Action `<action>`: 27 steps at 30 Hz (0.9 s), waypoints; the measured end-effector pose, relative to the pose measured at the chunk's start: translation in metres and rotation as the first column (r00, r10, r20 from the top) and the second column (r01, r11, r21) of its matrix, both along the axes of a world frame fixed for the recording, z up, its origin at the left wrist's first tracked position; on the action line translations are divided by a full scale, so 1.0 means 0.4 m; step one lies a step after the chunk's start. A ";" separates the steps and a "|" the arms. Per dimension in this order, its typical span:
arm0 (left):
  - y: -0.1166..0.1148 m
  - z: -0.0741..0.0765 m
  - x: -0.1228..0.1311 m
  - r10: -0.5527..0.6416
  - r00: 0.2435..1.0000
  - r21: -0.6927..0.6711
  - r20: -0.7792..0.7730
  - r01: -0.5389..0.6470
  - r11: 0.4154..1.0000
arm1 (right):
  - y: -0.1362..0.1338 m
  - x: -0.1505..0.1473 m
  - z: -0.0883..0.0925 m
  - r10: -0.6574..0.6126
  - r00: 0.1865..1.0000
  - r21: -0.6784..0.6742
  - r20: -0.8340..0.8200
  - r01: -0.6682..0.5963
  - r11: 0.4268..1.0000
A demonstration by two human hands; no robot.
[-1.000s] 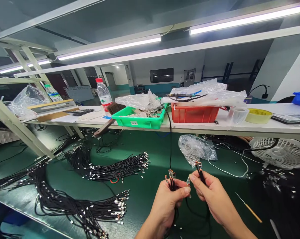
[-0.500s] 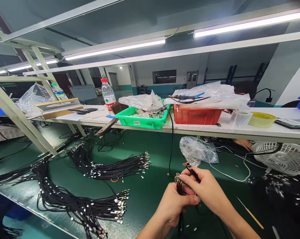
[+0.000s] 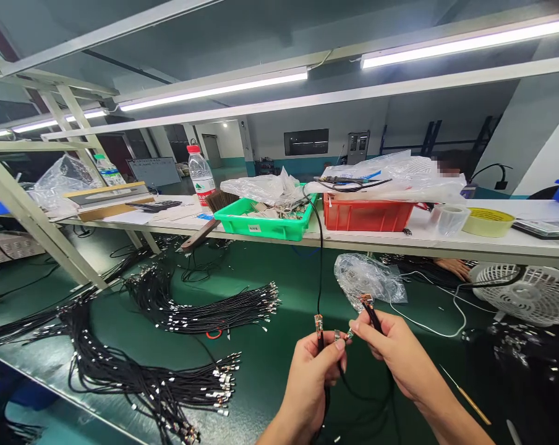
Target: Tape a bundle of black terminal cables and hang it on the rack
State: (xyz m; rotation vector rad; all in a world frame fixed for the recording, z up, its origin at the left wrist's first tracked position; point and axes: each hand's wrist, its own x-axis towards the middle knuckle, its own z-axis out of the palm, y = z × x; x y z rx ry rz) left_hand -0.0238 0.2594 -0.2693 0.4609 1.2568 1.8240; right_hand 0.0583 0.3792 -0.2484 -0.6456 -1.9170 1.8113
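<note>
My left hand (image 3: 313, 371) is closed around a black cable (image 3: 320, 342), whose metal terminal end sticks up above my fingers. Close beside it, my right hand (image 3: 391, 352) pinches another black cable with a terminal (image 3: 367, 304) at its tip; a small metal piece (image 3: 342, 335) sits between my thumbs. Both hands hover over the green bench mat (image 3: 279, 364) at the lower centre. Black cable loops hang down below my hands.
Bundles of black terminal cables (image 3: 159, 383) lie left on the mat. A clear plastic bag (image 3: 367, 279), white fan (image 3: 525, 293) and thin probe (image 3: 465, 395) lie right. The shelf holds a green tray (image 3: 261, 225), red tray (image 3: 367, 213), water bottle (image 3: 200, 176), tape rolls (image 3: 486, 221). Another person's hand (image 3: 453, 267) rests beyond the shelf.
My hands, pressed together half a second ago, have drawn slightly apart. The right hand's cable end rose and moved right; the left hand now shows a single terminal upright.
</note>
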 end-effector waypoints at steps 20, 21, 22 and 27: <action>0.005 0.006 -0.011 -0.097 0.986 0.011 0.138 0.096 0.995 | -0.003 0.011 -0.006 0.048 0.998 0.057 -0.028 -0.046 0.997; 0.005 0.007 -0.010 -0.088 0.989 0.003 0.121 0.089 0.996 | -0.004 0.013 -0.005 0.046 0.998 0.084 -0.031 -0.043 0.996; 0.005 0.008 -0.010 -0.078 0.992 -0.008 0.104 0.079 0.997 | -0.006 0.015 -0.003 0.046 0.998 0.113 -0.034 -0.042 0.993; 0.005 0.009 -0.008 0.049 0.999 -0.030 -0.018 -0.049 0.998 | -0.014 0.027 -0.004 -0.025 1.000 0.162 -0.017 0.027 0.986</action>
